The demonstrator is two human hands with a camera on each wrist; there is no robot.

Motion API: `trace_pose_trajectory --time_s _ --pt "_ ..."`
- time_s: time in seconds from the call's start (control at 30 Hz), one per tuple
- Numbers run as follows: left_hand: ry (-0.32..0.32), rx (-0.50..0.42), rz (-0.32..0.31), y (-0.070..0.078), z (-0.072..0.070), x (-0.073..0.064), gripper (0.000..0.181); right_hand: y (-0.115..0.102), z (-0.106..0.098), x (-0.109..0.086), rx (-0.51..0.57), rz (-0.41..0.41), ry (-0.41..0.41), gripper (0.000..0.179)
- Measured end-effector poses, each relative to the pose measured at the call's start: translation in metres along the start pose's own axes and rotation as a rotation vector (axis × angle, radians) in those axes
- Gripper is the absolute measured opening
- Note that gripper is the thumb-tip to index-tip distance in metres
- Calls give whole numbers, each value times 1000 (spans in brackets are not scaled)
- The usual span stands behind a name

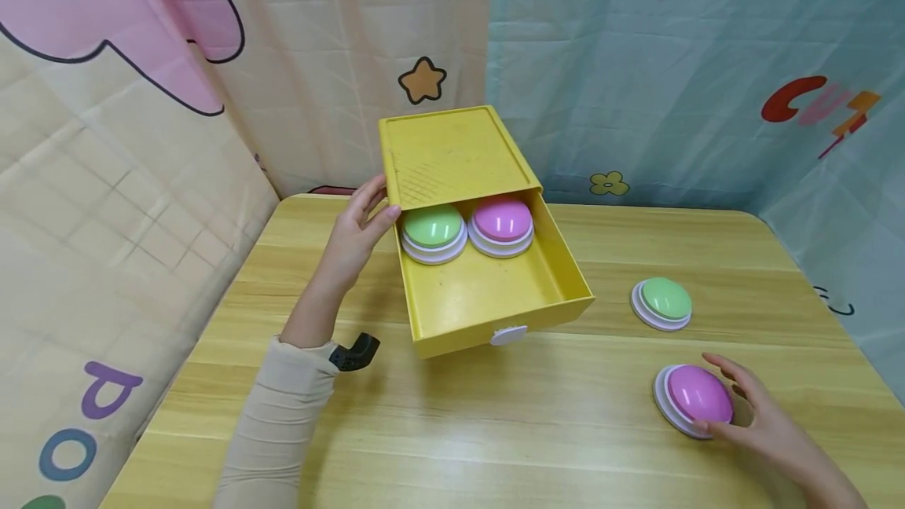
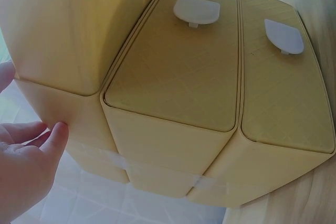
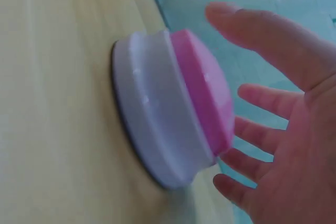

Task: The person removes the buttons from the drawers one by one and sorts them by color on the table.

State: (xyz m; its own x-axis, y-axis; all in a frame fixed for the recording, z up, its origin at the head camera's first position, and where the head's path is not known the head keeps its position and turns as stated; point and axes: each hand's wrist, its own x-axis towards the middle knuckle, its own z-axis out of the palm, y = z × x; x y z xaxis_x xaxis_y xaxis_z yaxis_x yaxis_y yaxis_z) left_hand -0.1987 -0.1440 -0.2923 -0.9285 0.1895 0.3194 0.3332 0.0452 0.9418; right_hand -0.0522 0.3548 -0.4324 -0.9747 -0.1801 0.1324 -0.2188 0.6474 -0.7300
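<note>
A yellow drawer cabinet (image 1: 452,155) stands at the back of the table with its top drawer (image 1: 488,289) pulled out. Inside the drawer lie a green push button (image 1: 433,226) and a pink push button (image 1: 503,220), side by side on white bases. My left hand (image 1: 357,230) touches the cabinet's left side near the front corner; the left wrist view shows its fingertips against the yellow wall. At the right, my right hand (image 1: 767,422) is spread beside another pink push button (image 1: 700,393) on the table. In the right wrist view its fingers (image 3: 257,95) are apart and slightly bent around the dome.
Behind that pink button, a second green push button (image 1: 666,298) sits on the wooden table (image 1: 509,430). Two lower drawers with white handles (image 2: 197,11) are closed beneath the pulled-out one. Printed curtains (image 1: 636,61) hang behind and at both sides.
</note>
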Motion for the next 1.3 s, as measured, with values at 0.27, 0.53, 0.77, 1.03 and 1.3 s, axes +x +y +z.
trace_pose_trajectory --time_s 0.27,0.53,0.77,1.03,1.3 --pt "1 -11 2 -1 0 0 55 -29 -16 26 35 -61 -5 84" --pt "7 -13 5 1 0 0 54 -69 -24 70 14 -155 -47 86" --pt "2 -18 9 0 0 1 54 -112 -27 111 6 -320 -99 86" --pt "4 -34 16 -17 -5 7 55 -160 -26 150 -71 -419 -187 82" --pt "10 -32 29 -22 -6 8 55 -197 -12 184 -131 -502 -283 77"
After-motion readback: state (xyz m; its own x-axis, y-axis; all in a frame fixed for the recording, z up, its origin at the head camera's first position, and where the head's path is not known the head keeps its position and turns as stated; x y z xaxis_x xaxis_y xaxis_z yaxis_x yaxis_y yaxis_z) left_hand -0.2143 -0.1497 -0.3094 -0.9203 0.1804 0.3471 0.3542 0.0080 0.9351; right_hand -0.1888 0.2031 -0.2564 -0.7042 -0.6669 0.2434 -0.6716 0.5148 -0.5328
